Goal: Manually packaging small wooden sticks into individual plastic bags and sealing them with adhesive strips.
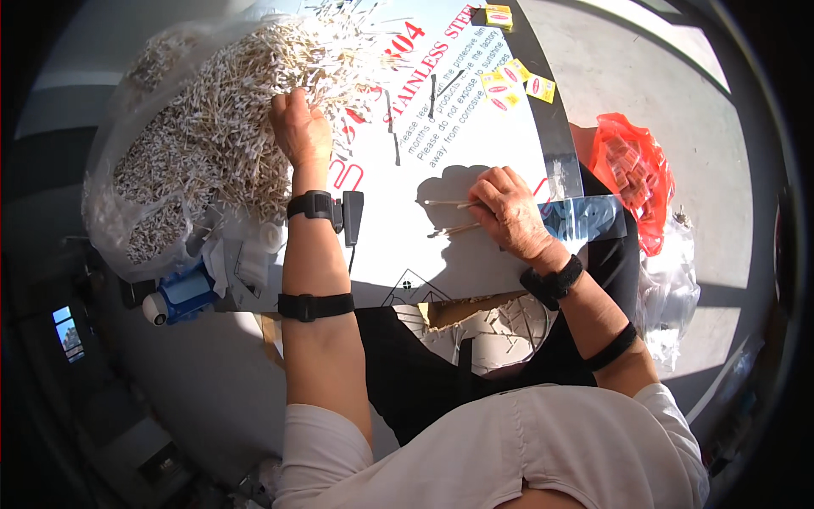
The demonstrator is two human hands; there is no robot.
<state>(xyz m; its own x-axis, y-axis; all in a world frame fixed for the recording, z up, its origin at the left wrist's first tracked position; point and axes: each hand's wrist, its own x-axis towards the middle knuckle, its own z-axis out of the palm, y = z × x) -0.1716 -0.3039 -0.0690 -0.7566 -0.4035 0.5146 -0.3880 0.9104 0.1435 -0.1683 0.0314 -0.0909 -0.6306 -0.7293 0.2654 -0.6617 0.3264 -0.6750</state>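
A big heap of cotton swabs (212, 119) spills from a clear plastic bag (106, 195) onto the table at the left. My left hand (303, 127) is at the heap's right edge with its fingers curled together; what lies between them is hidden. Over the front of the table, my right hand (510, 210) is closed around a few cotton swabs (445, 203), whose tips stick out to the left. Clear plastic packaging (581, 218) lies beside my right wrist at the table's right edge.
Small yellow cards (507, 83) and a yellow packet (498, 16) lie at the far right of the printed white tabletop (398, 246). A red plastic bag (632, 174) stands beyond the right edge. Below the front edge, an open box (500, 335) contains swabs. A blue-and-white object (182, 294) is at the left.
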